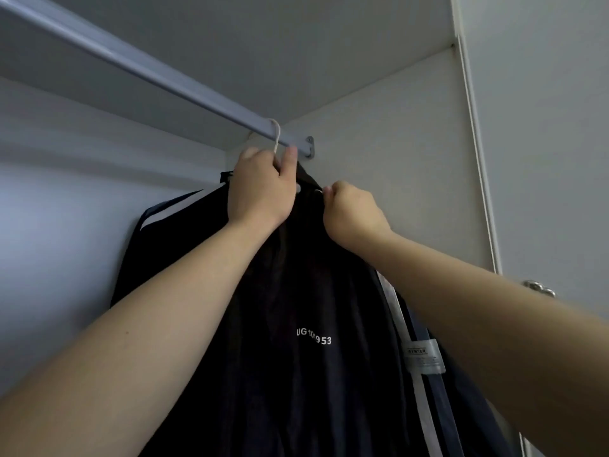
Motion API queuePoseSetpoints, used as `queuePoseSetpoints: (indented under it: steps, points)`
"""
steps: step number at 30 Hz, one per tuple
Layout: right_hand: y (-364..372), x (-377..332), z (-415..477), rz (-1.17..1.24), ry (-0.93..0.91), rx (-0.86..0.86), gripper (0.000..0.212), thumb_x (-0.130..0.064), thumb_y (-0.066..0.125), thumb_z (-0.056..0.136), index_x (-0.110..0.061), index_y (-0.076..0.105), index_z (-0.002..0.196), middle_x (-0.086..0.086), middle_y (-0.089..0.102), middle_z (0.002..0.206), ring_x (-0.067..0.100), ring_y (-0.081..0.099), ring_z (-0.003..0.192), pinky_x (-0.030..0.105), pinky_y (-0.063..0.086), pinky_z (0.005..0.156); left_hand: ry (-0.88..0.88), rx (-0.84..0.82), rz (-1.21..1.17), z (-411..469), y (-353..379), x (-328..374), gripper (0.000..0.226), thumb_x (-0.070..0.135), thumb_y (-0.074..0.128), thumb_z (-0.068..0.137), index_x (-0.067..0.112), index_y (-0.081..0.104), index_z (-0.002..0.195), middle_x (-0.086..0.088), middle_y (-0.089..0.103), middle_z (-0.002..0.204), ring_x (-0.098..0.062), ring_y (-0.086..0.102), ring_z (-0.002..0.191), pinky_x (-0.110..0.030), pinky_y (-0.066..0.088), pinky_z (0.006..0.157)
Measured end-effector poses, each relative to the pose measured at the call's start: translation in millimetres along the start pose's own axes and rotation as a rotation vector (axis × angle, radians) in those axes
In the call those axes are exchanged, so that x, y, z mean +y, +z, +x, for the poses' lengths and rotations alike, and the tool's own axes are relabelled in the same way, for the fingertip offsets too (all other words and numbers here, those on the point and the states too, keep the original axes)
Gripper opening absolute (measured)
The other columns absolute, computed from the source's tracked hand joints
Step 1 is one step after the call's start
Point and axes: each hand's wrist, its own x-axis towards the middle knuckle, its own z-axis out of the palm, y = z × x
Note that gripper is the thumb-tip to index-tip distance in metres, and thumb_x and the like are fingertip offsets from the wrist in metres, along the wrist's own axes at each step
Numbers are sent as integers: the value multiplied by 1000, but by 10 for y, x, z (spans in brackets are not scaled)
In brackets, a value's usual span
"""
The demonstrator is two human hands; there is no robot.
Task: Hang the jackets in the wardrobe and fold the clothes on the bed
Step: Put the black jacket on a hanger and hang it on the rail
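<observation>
Both hands raised to the far right end of the wardrobe rail (158, 72): left hand (260, 192) fingers pinched shut on the white hanger hook (276, 135) over the rail, right hand (354, 214) fingers closed on the dark jacket (313, 341) collar, hanging step apparently near done, release likely next.

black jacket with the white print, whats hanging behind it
Behind the black printed jacket hangs a dark navy jacket with white stripes, showing at both sides. The front jacket covers its middle and its hanger.

Both hands (260, 189) grip a hanger hook (276, 135) (white) on the rail (131, 64).
</observation>
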Motion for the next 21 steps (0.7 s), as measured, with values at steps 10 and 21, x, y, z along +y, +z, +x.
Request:
queuePoseSetpoints:
  steps: [10, 21]
  points:
    - [59, 164, -38, -119, -119, 106, 31, -42, 28, 108, -18, 41, 94, 5, 46, 85, 34, 44, 80, 43, 38, 75, -198, 115, 266, -63, -341, -1329, 41, 38, 40, 103, 14, 62, 128, -11, 59, 135, -34, 46, 129, -48, 37, 109]
    - [99, 197, 18, -200, -55, 343, 33, -36, 24, 107, -17, 43, 90, 2, 46, 74, 31, 42, 73, 42, 26, 77, -223, -184, 336, -373, -522, -1784, 48, 62, 41, 100, 25, 55, 128, -12, 50, 118, -28, 54, 87, -36, 46, 77]
